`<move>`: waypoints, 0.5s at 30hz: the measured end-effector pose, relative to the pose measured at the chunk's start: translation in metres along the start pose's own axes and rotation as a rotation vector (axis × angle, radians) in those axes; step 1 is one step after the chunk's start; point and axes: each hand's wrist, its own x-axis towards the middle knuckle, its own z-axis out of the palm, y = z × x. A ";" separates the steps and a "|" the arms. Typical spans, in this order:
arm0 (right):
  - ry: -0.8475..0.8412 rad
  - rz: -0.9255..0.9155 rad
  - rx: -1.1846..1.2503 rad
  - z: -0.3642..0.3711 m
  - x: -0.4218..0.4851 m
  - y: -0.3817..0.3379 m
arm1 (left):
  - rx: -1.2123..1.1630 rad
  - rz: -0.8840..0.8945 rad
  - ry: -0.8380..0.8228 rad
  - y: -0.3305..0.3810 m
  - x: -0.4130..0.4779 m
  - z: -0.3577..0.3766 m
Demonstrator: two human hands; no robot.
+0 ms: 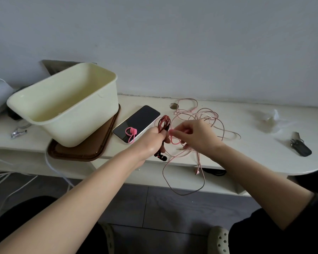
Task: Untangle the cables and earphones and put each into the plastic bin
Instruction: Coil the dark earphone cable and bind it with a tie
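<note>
My left hand [152,139] grips a coiled bundle of red braided earphones [164,121]; its black and red earbuds [161,156] hang below my fist. My right hand [195,136] pinches a bright pink cable tie [173,140] right beside that bundle. A tangle of thin pink cables [206,116] lies on the white table [228,154] behind my right hand, with one loop [184,184] drooping over the front edge. The cream plastic bin [66,107] stands at the left on a brown tray [77,153].
A phone [136,122] lies face up between bin and hands, with a second pink tie [130,133] on it. A dark key fob [300,148] and crumpled clear plastic [272,120] are at the right. White cords [0,182] hang at lower left.
</note>
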 end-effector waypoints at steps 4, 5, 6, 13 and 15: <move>-0.014 -0.066 -0.360 0.001 0.001 0.002 | 0.036 -0.030 0.057 -0.003 0.004 -0.001; -0.014 -0.069 -0.387 0.001 0.001 0.002 | 0.044 -0.033 0.050 -0.003 0.005 -0.001; -0.014 -0.062 -0.377 0.001 0.001 0.001 | 0.045 -0.033 0.043 -0.004 0.005 -0.001; 0.013 -0.175 0.026 0.004 -0.007 -0.017 | 0.014 -0.031 0.008 -0.004 0.011 -0.004; -0.018 -0.237 0.050 0.004 -0.010 -0.021 | 0.073 -0.036 -0.016 -0.004 0.010 -0.004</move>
